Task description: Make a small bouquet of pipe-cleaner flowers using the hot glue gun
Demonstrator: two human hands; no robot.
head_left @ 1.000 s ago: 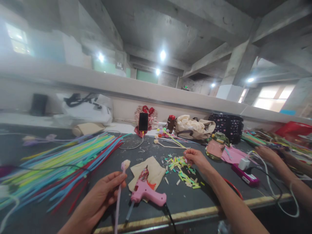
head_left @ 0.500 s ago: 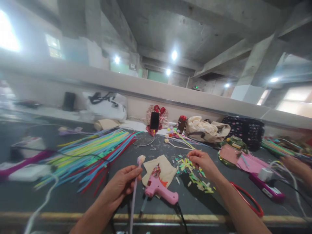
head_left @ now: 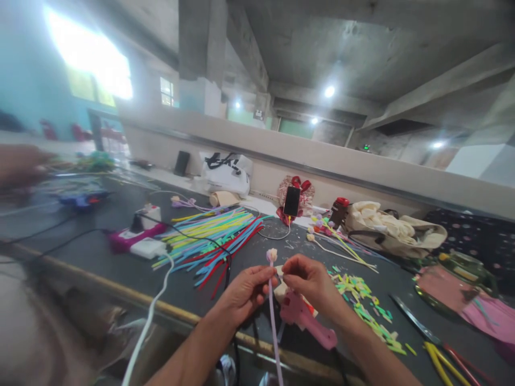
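My left hand (head_left: 247, 292) is closed around a pale purple pipe cleaner (head_left: 274, 327), held upright with a small purple and cream flower head (head_left: 272, 255) at its top. Close beside it, my right hand (head_left: 309, 279) is pinched, its fingertips near the stem just below the flower. Whatever the right fingers hold is too small to make out. Under that hand a pink glue gun (head_left: 311, 324) lies on a beige cloth (head_left: 280, 291), its nozzle hidden by the fingers. To the right is a pile of short cut green and yellow pieces (head_left: 364, 295).
Colourful pipe cleaners (head_left: 217, 230) lie left, near a purple power strip (head_left: 137, 236) and white cable (head_left: 155, 300). Scissors (head_left: 426, 329) lie right, before a green glass jar (head_left: 454, 273). A phone (head_left: 292, 201) stands behind. Another person's blurred hand (head_left: 20, 163) is at far left.
My right hand has moved from the cut pieces to beside the stem, over the glue gun. My left hand still holds the pipe cleaner. The view has swung left.
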